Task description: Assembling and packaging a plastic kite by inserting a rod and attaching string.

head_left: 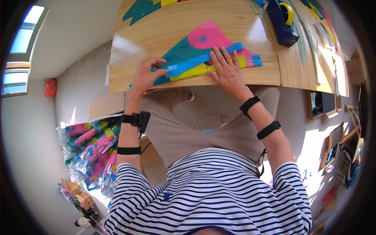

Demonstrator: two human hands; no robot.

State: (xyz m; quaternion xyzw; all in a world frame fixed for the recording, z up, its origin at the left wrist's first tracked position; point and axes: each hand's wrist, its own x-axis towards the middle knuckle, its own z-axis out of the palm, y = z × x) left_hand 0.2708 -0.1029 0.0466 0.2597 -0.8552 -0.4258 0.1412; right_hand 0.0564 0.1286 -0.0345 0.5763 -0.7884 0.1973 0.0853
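A colourful kite-like sheet [196, 49] in teal, pink, yellow and blue lies in a clear plastic sleeve near the front edge of the wooden table [156, 27]. My left hand [147, 74] pinches the sleeve's left end beside a blue strip [188, 64]. My right hand [227, 68] lies flat with spread fingers on the sheet's right part, pressing it down.
A blue tape dispenser [282, 19] with a yellow roll stands at the table's back right, next to thin green sticks [309, 43]. More coloured sheets [141, 8] lie at the far edge. A pile of bagged colourful kites [92, 149] rests on the floor to my left.
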